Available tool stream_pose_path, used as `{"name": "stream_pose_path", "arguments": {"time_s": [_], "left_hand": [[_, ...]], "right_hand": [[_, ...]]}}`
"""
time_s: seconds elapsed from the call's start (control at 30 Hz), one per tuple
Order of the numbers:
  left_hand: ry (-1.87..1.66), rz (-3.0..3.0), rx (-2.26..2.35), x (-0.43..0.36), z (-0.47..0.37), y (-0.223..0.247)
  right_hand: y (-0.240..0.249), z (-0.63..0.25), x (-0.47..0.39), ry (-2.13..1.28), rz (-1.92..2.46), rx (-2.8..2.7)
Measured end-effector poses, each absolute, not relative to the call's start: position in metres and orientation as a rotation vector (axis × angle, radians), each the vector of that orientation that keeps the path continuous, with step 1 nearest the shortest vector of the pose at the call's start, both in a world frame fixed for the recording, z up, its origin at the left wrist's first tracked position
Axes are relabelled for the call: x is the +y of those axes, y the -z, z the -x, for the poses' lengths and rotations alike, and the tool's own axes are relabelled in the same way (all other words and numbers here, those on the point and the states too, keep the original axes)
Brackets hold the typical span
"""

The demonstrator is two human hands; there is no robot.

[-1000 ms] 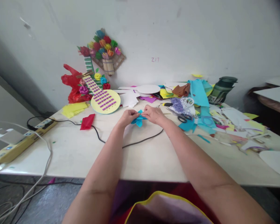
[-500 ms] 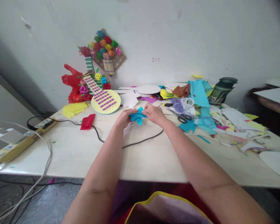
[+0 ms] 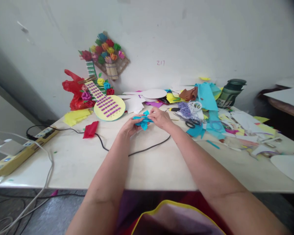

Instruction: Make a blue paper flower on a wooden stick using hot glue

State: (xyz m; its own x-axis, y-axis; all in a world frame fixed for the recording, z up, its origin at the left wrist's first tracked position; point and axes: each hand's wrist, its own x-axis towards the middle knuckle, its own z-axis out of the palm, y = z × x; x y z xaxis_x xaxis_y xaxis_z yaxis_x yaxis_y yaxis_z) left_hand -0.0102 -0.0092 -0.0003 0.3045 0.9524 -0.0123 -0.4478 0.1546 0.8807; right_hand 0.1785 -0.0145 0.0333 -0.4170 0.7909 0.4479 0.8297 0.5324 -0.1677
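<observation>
A piece of blue crepe paper (image 3: 144, 124) with pointed, petal-like ends is held between both hands above the middle of the white table (image 3: 159, 169). My left hand (image 3: 130, 126) is closed around its left side, the thumb lying on top. My right hand (image 3: 160, 117) pinches the right side of the paper with thumb and forefinger. A thin stick (image 3: 174, 119) shows just right of the right hand; whether that hand touches it is unclear. Below the hands, a black cable (image 3: 150, 148) curves across the tabletop.
At the left are folded red paper (image 3: 90, 129), yellow paper (image 3: 76, 117), a yellow paper guitar (image 3: 109, 107) and a power strip (image 3: 22, 151). On the right lie scissors (image 3: 192, 123), purple yarn (image 3: 185, 110), blue paper (image 3: 207, 96), many scraps and a dark green bottle (image 3: 231, 94).
The left fingers have shifted on the blue paper, and the paper is turned and tilted slightly. The whole view has moved a little.
</observation>
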Motion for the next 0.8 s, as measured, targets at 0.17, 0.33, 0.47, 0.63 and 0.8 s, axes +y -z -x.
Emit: {"name": "stream_pose_path", "arguments": {"time_s": [0.17,0.33,0.47,0.63,0.8], "left_hand": [[-1.167,-0.889,0.664,-0.010,0.012,0.001],[-1.166,-0.908,0.599,-0.011,0.019,0.000],[-1.115,-1.028,0.586,-0.010,0.021,0.002],[-1.059,-1.117,0.669,-0.011,0.018,-0.002],[-1.087,-1.116,0.734,-0.014,0.016,-0.008]], "right_hand": [[-0.034,-0.177,-0.015,0.077,1.269,-2.281],[-0.032,-0.176,-0.010,-0.006,1.145,-2.274],[-0.029,-0.176,-0.005,-0.086,1.047,-2.262],[-0.029,-0.177,-0.006,-0.074,1.073,-2.234],[-0.031,-0.175,-0.014,-0.006,1.176,-2.231]]}}
